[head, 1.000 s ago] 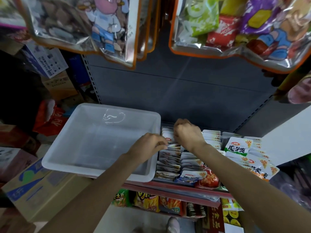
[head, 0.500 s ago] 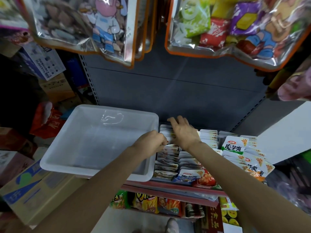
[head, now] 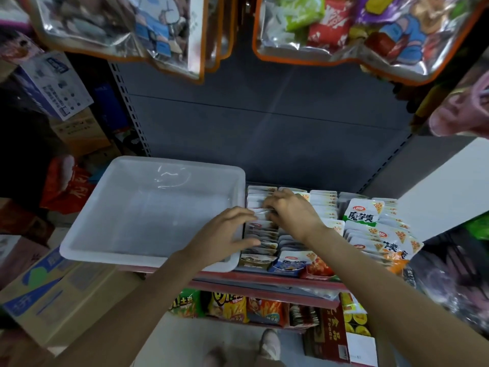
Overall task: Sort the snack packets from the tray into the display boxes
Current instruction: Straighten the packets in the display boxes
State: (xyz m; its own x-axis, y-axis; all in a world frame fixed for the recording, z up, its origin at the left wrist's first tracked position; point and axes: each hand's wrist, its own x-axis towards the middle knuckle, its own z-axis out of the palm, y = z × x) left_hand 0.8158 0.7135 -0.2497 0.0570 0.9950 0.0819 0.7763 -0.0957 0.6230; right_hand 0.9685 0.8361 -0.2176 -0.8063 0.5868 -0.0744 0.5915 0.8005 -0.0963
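Progress: the white plastic tray [head: 111, 234] on the shelf shows no packets inside, so sorting appears nearly complete. The snack packets [head: 260, 235] stand in upright rows in the display boxes [head: 258, 262] just right of the tray.

Left hand [head: 225, 234]: fingers extended over the tray's right rim, tips touching the first packet row; it appears to grip nothing. Right hand [head: 289, 213]: fingers curled down into the rear of the same row, seemingly pinching a packet edge.

Remaining: seating and straightening the last packets.

Surroundings: hanging foil snack bags [head: 357, 33] overhead limit headroom; green-labelled packets [head: 361, 214] crowd the right; cardboard cartons [head: 34, 300] stand lower left.
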